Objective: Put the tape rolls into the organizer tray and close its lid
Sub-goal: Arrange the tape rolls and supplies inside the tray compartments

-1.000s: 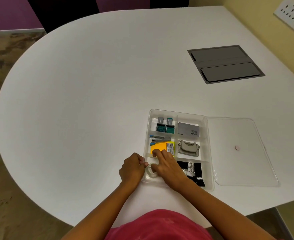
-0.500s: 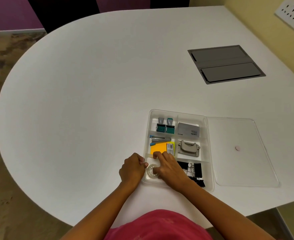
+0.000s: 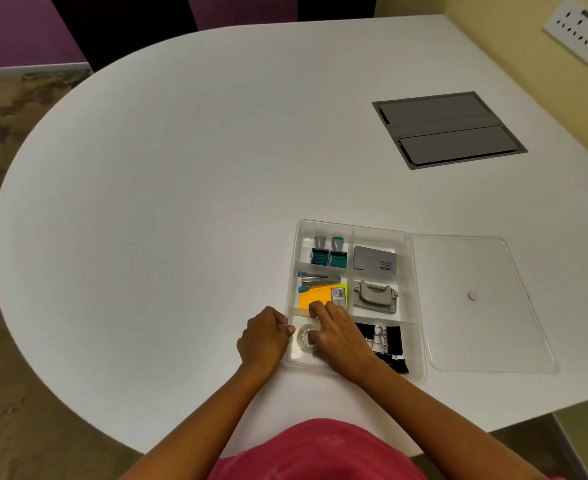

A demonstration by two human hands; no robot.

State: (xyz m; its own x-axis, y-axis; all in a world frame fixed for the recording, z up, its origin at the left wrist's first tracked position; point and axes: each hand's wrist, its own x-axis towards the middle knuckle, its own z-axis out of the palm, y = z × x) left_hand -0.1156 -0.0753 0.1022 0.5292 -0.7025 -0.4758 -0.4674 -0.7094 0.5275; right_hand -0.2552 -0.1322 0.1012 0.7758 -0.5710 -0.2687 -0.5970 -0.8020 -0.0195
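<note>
A clear plastic organizer tray (image 3: 411,271) lies on the white table near me. Its clear lid (image 3: 483,303) lies flat on the table, right of the tray. A clear tape roll (image 3: 304,337) lies in the tray's near-left compartment. My right hand (image 3: 337,336) rests in that compartment with its fingers on the roll; whether it grips the roll I cannot tell. My left hand (image 3: 263,337) is curled into a loose fist against the tray's left wall, thumb at the rim beside the roll.
Other compartments hold two stamps (image 3: 329,252), a grey box (image 3: 375,259), a stapler (image 3: 318,280), orange sticky notes (image 3: 315,296), a hole punch (image 3: 375,297) and black binder clips (image 3: 389,341). A grey cable hatch (image 3: 448,129) sits in the table at far right.
My right hand has shifted slightly, so more of the tape roll shows in the compartment. My left hand has stayed at the tray's left wall.
</note>
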